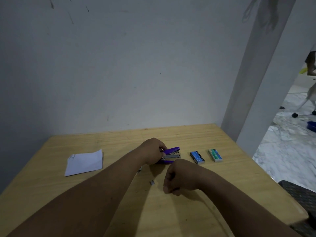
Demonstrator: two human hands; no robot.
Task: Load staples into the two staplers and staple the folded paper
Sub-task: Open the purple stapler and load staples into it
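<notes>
The purple stapler (170, 155), opened on the table (222, 194), is gripped at its rear by the left hand (151, 151). It seems light, rigid; its body should be held. The right hand (177, 178) is curled; its contents cannot be told.

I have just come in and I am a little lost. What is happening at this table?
A person is loading a purple stapler. The left hand holds it open on the table; the right hand is curled beside it, contents hidden. A small staple strip lies near. The folded paper waits left; a blue box and a green box sit right.
</notes>
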